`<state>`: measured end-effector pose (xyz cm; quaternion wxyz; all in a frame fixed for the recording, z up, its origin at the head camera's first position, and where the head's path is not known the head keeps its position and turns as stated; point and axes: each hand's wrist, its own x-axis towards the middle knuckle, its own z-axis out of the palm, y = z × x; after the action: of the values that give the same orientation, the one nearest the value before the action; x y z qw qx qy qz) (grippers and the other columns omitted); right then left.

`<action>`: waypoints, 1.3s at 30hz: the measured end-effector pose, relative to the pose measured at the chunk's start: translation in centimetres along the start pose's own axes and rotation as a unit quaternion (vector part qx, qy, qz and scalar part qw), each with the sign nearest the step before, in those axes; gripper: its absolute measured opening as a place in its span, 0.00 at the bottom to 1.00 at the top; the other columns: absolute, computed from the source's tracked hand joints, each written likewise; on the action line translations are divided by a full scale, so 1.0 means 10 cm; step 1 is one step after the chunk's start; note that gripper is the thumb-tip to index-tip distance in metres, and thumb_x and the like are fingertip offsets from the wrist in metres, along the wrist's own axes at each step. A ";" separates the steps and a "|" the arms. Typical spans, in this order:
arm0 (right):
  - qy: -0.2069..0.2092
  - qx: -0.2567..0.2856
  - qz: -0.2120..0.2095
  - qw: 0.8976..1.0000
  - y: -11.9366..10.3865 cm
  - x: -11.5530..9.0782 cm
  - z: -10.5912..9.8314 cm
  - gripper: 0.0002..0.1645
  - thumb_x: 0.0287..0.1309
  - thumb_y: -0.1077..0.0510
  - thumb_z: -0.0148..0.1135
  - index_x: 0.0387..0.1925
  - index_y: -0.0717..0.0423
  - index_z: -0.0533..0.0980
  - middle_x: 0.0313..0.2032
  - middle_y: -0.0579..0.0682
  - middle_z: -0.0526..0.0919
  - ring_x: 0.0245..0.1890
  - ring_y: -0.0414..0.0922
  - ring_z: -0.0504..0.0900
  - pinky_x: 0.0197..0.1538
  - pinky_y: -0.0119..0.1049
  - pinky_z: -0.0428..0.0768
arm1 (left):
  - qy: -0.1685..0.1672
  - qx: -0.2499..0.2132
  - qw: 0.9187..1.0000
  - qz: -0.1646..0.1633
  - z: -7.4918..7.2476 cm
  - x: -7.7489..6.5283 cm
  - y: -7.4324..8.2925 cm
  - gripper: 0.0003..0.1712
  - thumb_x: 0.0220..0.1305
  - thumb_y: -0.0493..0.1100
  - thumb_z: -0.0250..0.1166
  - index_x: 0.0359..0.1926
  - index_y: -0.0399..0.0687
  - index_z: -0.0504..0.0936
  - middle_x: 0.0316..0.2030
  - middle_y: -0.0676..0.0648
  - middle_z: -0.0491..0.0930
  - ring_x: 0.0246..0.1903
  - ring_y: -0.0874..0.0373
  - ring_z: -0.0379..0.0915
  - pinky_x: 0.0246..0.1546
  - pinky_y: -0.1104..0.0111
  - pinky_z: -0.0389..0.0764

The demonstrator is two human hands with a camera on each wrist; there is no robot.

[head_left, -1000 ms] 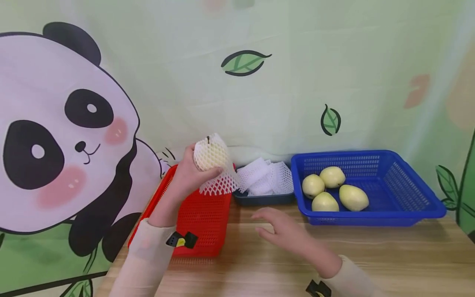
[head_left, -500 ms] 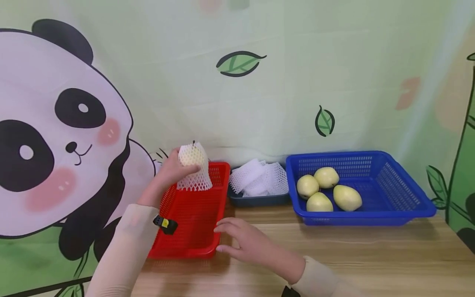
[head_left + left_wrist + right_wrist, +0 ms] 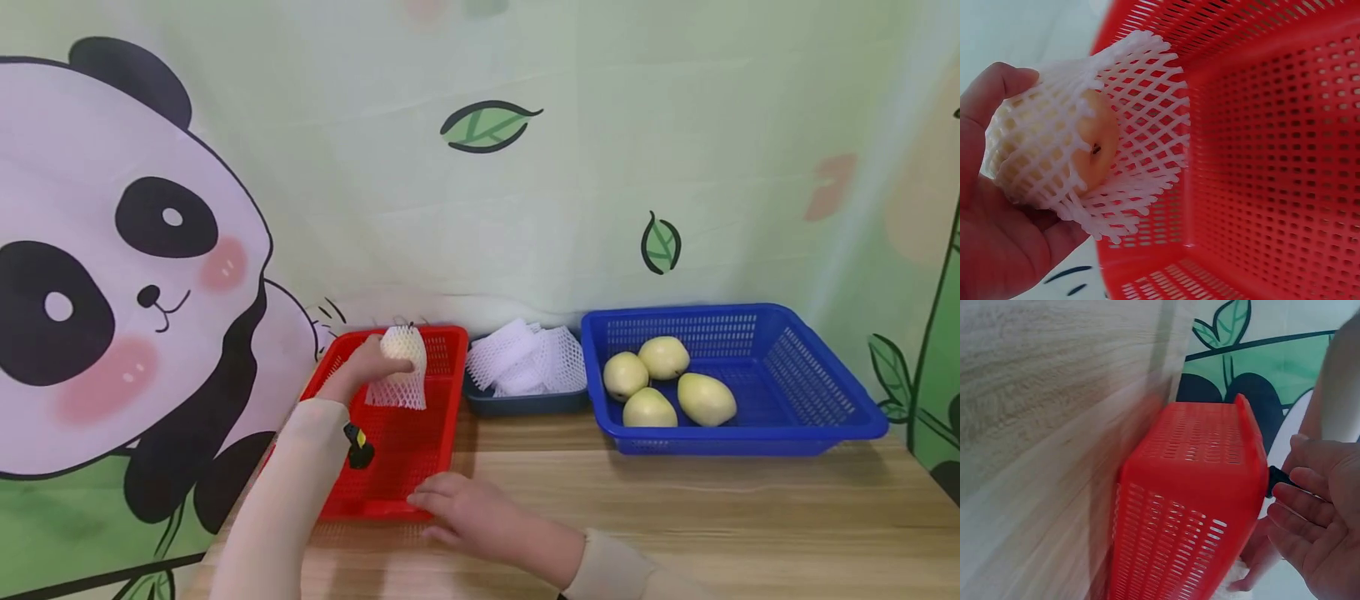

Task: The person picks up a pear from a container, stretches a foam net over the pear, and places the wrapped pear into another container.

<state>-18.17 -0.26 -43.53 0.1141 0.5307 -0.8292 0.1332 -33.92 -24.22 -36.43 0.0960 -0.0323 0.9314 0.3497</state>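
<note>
Pale-yellow round pear (image 3: 1097, 128) in white foam-mesh sleeve (image 3: 399, 388), held over back of red perforated plastic basket (image 3: 408, 442). Left hand (image 3: 367, 363) clamped round sleeved body, likely so loose net can't slip. Right hand (image 3: 483, 518): fingers relaxed, by near corner, contact unclear.

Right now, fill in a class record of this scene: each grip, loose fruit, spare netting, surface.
Left grip: holds a pear in a white foam net over the red basket
Right grip: at the red basket's near right corner, contact unclear
Loose fruit: four bare pears in the blue basket
Spare netting: loose foam nets in the dark tray
Surface: wood-grain table
</note>
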 end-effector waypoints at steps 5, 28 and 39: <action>-0.012 -0.015 0.012 1.000 -0.03 0.03 0.04 0.22 0.66 0.50 0.67 0.60 0.49 0.81 0.55 0.44 0.86 0.56 0.38 0.82 0.59 0.26 0.81 | -0.006 0.005 1.000 -0.023 0.04 0.09 -0.07 0.47 0.59 0.52 0.72 0.71 0.40 0.58 0.64 0.36 0.71 0.58 0.44 0.71 0.66 0.47 0.78; -0.028 -0.053 0.006 0.998 0.05 0.11 0.10 0.20 0.61 0.56 0.71 0.55 0.43 0.85 0.51 0.41 0.87 0.52 0.35 0.81 0.52 0.19 0.80 | -0.034 -0.037 0.996 -0.077 0.35 0.40 -0.22 0.49 0.58 0.52 0.74 0.74 0.46 0.59 0.68 0.39 0.70 0.64 0.42 0.66 0.71 0.42 0.71; -0.027 -0.035 0.006 0.999 0.07 0.10 0.09 0.19 0.62 0.56 0.70 0.55 0.43 0.85 0.51 0.41 0.87 0.52 0.35 0.81 0.52 0.17 0.80 | 0.000 -0.132 0.976 -0.175 0.61 0.45 -0.22 0.53 0.42 0.58 0.83 0.69 0.64 0.66 0.68 0.49 0.69 0.64 0.46 0.64 0.68 0.38 0.72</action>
<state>-19.25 -1.14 -44.09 0.1094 0.5251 -0.8391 0.0905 -37.11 -21.86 -43.21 0.1508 -0.2065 0.8570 0.4474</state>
